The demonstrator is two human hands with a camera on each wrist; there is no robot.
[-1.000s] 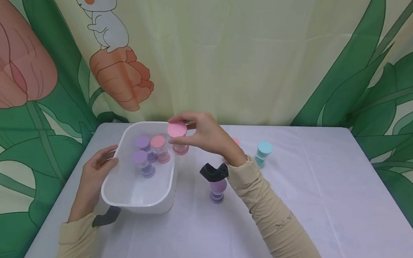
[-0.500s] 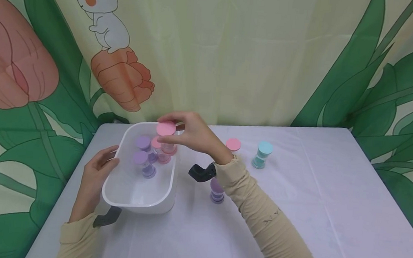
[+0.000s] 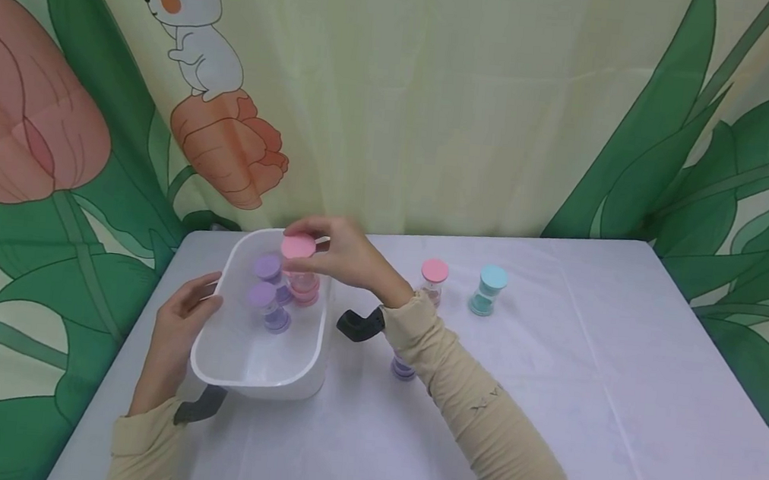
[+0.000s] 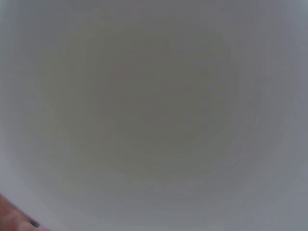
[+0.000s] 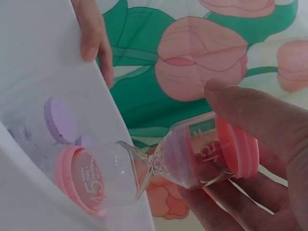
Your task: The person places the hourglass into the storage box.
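Observation:
My right hand holds a pink-capped sand timer by its upper end, with thumb and fingers around it. In the right wrist view the timer's lower cap is inside the white bin, near its wall. Another pink sand timer is mostly hidden under the held one. Beside it in the bin stand two purple sand timers. At the bin's left rim my left hand rests with fairly straight fingers against the outside. White wall fills nearly all of the left wrist view.
On the white tablecloth, right of the bin, stand a pink sand timer and a teal one. A purple sand timer is partly covered by my right sleeve. A printed curtain hangs behind the table.
My right hand has carried the pink sand timer left, from over the bin's right rim to inside it, then slightly down. The left hand stays at the rim.

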